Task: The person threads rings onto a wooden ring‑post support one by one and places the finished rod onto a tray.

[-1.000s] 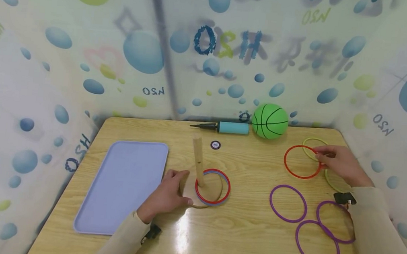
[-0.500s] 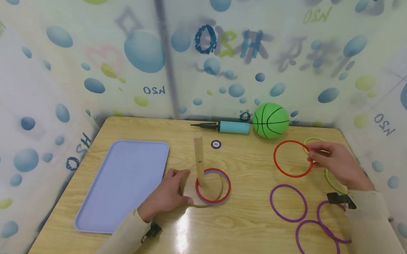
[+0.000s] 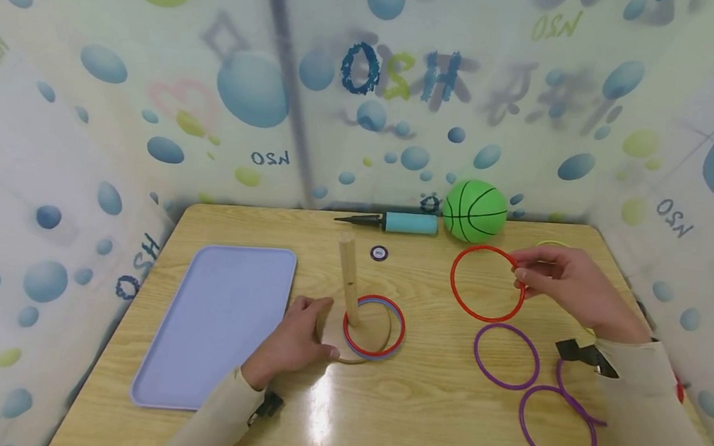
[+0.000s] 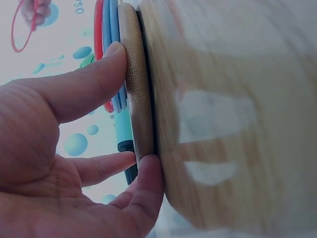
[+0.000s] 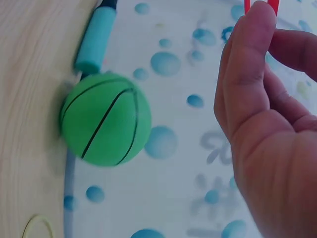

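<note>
My left hand [image 3: 289, 344] holds the rim of the round wooden base of a ring toss stand [image 3: 348, 279]. In the left wrist view, the thumb and fingers [image 4: 101, 168] press the base's edge [image 4: 136, 84]. A red ring [image 3: 404, 326] and blue rings [image 4: 115, 29] lie stacked round the upright post, low on the base. My right hand [image 3: 571, 284] pinches another red ring [image 3: 485, 248] by its right side, raised over the table to the right of the stand. Only a bit of that ring shows past the fingertips in the right wrist view.
Purple rings [image 3: 501, 325] lie at the right, partly under the right sleeve; a yellow ring [image 3: 553, 243] is behind the right hand. A lilac tray [image 3: 220, 324] is at left. Along the back sit a hand pump [image 3: 411, 223], a green ball [image 3: 475, 211] and a round chip [image 3: 379, 253].
My right hand has carried the red ring leftward, away from the yellow rings and toward the stand. The left hand and the stand have stayed in place.
</note>
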`<state>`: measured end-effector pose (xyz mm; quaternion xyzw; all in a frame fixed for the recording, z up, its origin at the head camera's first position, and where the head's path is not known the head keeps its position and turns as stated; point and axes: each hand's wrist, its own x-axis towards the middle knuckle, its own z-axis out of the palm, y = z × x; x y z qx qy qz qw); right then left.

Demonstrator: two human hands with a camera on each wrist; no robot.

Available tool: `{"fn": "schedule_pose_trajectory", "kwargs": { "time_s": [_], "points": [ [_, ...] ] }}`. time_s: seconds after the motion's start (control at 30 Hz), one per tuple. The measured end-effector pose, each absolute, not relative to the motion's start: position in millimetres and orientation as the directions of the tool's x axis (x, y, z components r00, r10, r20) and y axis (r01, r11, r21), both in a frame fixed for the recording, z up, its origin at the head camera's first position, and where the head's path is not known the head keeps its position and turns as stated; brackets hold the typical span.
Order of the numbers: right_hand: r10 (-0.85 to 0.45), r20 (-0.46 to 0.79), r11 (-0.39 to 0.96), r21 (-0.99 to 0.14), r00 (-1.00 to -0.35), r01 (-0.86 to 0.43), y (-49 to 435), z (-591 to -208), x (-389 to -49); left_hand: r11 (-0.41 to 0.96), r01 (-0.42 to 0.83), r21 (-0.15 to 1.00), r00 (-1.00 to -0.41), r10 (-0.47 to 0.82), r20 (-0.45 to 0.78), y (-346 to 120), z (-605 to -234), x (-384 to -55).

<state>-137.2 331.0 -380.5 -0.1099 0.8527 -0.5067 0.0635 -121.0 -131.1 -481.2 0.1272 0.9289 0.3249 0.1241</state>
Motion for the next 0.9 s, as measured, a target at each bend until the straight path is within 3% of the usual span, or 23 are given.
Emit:
{"fn": "schedule_pose_trajectory", "kwargs": {
  "time_s": [0.33, 0.9],
  "points": [
    [-0.351, 0.097, 0.433, -0.865, -0.931, -0.254, 289.1, -352.2, -124.1, 0.756, 0.161, 0.635, -0.938, 0.318, -0.140, -131.0, -481.5, -120.4],
    [-0.414, 0.133, 0.261, -0.931, -0.901, -0.257, 216.8, -314.1, -122.1, 0.754, 0.164, 0.636, -0.941, 0.313, -0.129, -132.6, -482.0, -120.0]
  ]
}}
